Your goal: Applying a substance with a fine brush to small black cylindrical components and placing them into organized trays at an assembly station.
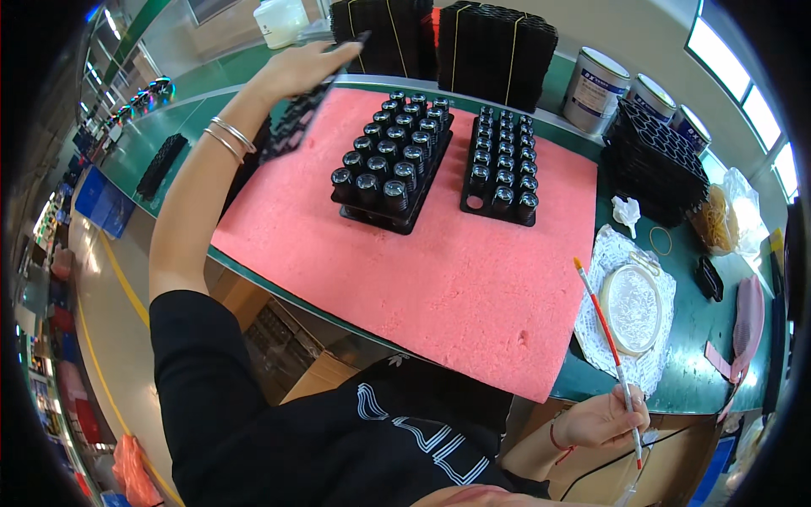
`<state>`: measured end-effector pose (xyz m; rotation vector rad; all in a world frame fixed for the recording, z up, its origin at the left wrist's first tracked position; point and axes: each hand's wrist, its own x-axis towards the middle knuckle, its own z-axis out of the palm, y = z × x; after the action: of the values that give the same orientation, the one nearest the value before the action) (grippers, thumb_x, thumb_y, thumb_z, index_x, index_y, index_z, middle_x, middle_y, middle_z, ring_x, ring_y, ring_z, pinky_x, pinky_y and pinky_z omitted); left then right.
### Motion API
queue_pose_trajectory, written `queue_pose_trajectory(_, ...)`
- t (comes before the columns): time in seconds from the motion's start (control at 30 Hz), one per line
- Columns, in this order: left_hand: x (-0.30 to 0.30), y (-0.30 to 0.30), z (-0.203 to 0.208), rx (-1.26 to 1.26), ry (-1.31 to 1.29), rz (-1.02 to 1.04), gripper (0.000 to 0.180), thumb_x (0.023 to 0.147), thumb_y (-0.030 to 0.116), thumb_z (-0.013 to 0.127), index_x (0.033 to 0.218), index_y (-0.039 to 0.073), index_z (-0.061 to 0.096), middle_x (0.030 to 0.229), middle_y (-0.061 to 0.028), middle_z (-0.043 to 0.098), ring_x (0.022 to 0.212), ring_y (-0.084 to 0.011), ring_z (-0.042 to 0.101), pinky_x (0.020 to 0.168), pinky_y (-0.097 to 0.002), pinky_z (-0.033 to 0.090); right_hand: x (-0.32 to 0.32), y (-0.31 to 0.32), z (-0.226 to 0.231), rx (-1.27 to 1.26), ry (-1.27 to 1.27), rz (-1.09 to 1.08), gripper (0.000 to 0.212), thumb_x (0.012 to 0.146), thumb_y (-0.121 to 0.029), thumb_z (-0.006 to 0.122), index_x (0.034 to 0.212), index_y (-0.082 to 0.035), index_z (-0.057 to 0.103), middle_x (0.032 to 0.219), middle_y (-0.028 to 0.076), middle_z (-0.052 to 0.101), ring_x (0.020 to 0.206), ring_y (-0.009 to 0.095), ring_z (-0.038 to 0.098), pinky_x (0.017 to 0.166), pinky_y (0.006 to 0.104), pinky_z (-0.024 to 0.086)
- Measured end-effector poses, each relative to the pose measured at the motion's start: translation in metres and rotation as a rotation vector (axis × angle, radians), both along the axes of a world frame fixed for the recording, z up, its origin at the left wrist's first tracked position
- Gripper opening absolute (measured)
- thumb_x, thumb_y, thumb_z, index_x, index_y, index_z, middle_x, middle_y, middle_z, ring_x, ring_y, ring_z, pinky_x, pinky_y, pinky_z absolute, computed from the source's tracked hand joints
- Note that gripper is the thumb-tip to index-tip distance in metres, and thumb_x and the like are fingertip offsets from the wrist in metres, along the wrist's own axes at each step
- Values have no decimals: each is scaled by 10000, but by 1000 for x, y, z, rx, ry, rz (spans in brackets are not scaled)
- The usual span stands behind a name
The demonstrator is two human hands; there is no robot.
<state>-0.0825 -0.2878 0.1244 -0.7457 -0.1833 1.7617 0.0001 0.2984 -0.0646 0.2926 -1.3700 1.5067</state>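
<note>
My left hand (296, 69) reaches out to the far left and grips an empty black tray (297, 118), lifted and tilted above the table's left edge. Low at the right, near my body, my right hand (601, 416) holds a thin red and white brush (606, 338) that points up and to the left. On the pink foam mat (439, 270) stand two black trays filled with dark round lens-like parts: a stacked tray (394, 160) on the left and a narrower tray (503, 165) on the right.
Stacks of black trays (494, 51) stand at the back, another stack (655, 160) at the right beside white cans (596, 84). A round clear dish (631, 306) on white cloth, rubber bands (716, 218) and a pink pouch (748, 317) lie on the green table.
</note>
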Motion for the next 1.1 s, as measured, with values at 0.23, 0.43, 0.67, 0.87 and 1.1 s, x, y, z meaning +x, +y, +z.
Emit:
queue_pose_trajectory(0.23, 9, 208, -8, 2503, -1198, 1067, 872, 724, 689, 332, 1158, -58, 453, 1036, -299, 531, 985, -401, 521, 861, -386, 398, 0, -2, 2, -31, 16, -6, 259, 928, -231, 323, 824, -17, 426, 624, 84, 412, 606, 145, 380, 549, 250, 295)
queue_pose_trajectory(0.43, -11, 217, -27, 2484, -1204, 1236, 949, 684, 726, 316, 1178, -77, 430, 1043, -282, 538, 990, -382, 528, 853, -370, 411, 2, 2, -1, -40, 32, 87, 267, 927, -215, 344, 762, -21, 424, 689, 90, 461, 671, 143, 422, 626, 239, 341)
queue_pose_trajectory(0.67, -23, 215, -36, 2428, -1165, 1328, 986, 653, 755, 324, 1195, -63, 422, 1074, -272, 530, 977, -375, 541, 851, -365, 415, 0, 2, -1, -34, 32, 77, 284, 930, -220, 332, 750, -20, 424, 667, 78, 441, 657, 137, 395, 618, 243, 320)
queue_pose_trajectory(0.87, -29, 213, -26, 2510, -1321, 1346, 969, 594, 694, 468, 1281, 22, 347, 1156, -242, 491, 957, -369, 553, 675, -406, 505, 0, -2, 4, -17, 26, 0, 254, 914, -238, 366, 784, -31, 435, 599, 64, 417, 587, 135, 384, 534, 252, 292)
queue_pose_trajectory(1.1, -30, 199, -31, 2576, -1332, 1273, 943, 571, 657, 521, 1303, 92, 336, 1155, -225, 496, 930, -364, 562, 610, -417, 518, 1, -3, 3, -15, 32, 42, 263, 927, -222, 341, 782, -23, 435, 625, 71, 421, 623, 134, 385, 568, 245, 299)
